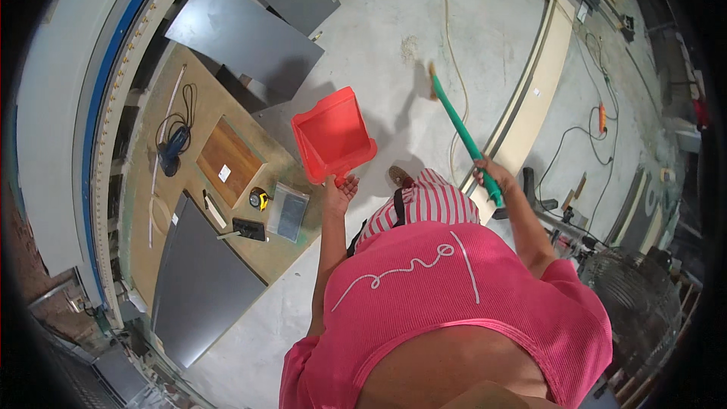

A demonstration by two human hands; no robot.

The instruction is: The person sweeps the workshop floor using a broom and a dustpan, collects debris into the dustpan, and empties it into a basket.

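Observation:
My left hand [340,194] is closed round the short handle of a red dustpan [334,133], held out in front of me beside the workbench. The dustpan's tray faces up, and nothing shows in it. On the other side, my right hand [494,172] grips a long green broom [460,123] near its thick end. It slants away from me to the left, down toward the floor. A small brown part at its far end looks like bristles, seen too narrowly to make out well.
Left stands a workbench [286,259] with a grey panel [198,280], a wooden board [230,157], a tape measure [259,198] and a corded blue tool [173,147]. Long pale boards [532,98] lie right. A hose [448,26] crosses the floor; a fan [632,299] stands near right.

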